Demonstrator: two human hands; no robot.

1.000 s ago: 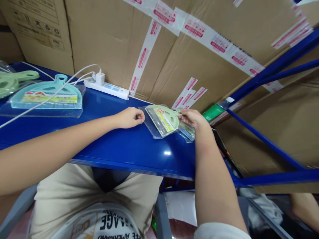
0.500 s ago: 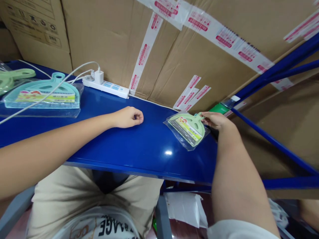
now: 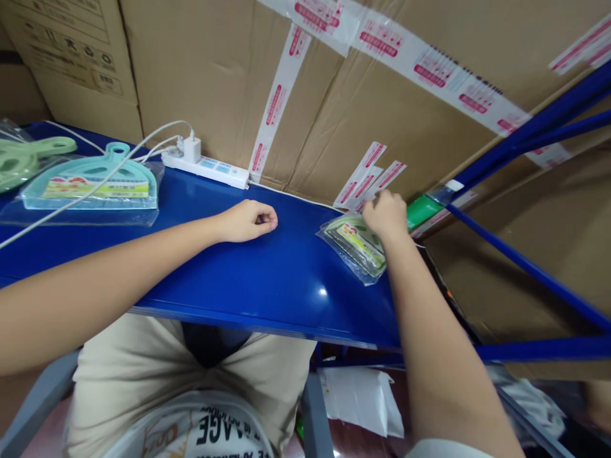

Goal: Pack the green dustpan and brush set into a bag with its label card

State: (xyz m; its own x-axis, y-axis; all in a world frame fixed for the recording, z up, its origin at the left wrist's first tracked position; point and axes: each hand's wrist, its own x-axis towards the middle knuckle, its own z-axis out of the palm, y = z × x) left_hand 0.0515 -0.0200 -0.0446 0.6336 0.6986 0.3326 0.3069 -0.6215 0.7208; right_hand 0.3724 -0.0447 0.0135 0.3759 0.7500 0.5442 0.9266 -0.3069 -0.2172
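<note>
Two bagged dustpans point(image 3: 90, 181) on a glossy blue table point(image 3: 258, 280) — taped cardboard boxes point(image 3: 229, 83) behind.

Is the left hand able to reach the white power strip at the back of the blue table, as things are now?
Probably yes. The left hand rests as a loose fist on the blue table, and the stretch of table between it and the white power strip is bare; only thin white cables run nearby.
</note>
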